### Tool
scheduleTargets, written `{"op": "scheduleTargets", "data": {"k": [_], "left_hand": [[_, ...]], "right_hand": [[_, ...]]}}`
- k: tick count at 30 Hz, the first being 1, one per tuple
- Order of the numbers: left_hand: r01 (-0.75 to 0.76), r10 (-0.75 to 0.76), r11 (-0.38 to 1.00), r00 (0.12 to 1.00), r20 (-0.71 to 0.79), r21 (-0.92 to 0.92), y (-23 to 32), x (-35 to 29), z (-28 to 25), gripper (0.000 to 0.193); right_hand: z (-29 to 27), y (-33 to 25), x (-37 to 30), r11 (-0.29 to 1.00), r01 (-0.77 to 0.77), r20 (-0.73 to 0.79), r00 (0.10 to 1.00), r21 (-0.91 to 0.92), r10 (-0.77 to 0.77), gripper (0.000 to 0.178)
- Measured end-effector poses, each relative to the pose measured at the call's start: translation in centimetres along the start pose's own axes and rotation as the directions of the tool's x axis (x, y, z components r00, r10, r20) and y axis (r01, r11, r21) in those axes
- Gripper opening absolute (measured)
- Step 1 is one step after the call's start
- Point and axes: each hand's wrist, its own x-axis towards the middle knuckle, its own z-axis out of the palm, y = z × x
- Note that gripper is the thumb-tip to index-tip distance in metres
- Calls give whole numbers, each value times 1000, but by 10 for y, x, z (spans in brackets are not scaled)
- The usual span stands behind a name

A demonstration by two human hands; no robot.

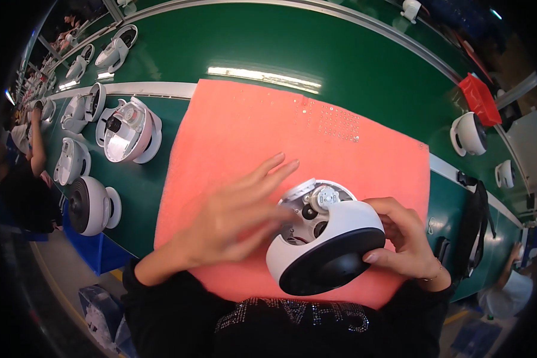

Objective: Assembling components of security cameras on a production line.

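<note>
A round white housing (280, 259) with a black domed face (331, 262) is tilted on the pink foam mat (232, 137). Its opening shows a silver motor (324, 197) and small dark round parts. Around its right side, my right hand (403, 238) is closed, with the thumb by the black face and the fingers behind. My left hand (232, 218) is at the left of the opening, fingers spread and partly smeared by motion. Nothing shows in its grasp, though its lower fingertips are blurred against the housing.
Small clear dots (340, 122) sit in rows at the mat's far edge. An open white housing (128, 131) stands left, near a black-faced one (89, 206). Another white unit (468, 134) and a red bin (480, 98) are far right. A black strap (474, 227) lies right of the mat.
</note>
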Motion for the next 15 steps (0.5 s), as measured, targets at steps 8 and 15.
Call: {"op": "scheduleTargets", "data": {"k": [8, 15], "left_hand": [[-36, 142, 906, 964, 225, -421, -16, -13, 27, 31], [37, 11, 983, 965, 261, -180, -18, -21, 25, 35]], "right_hand": [[10, -13, 12, 999, 19, 93, 996, -40, -15, 50], [5, -4, 17, 957, -229, -35, 970, 175, 239, 38]]}}
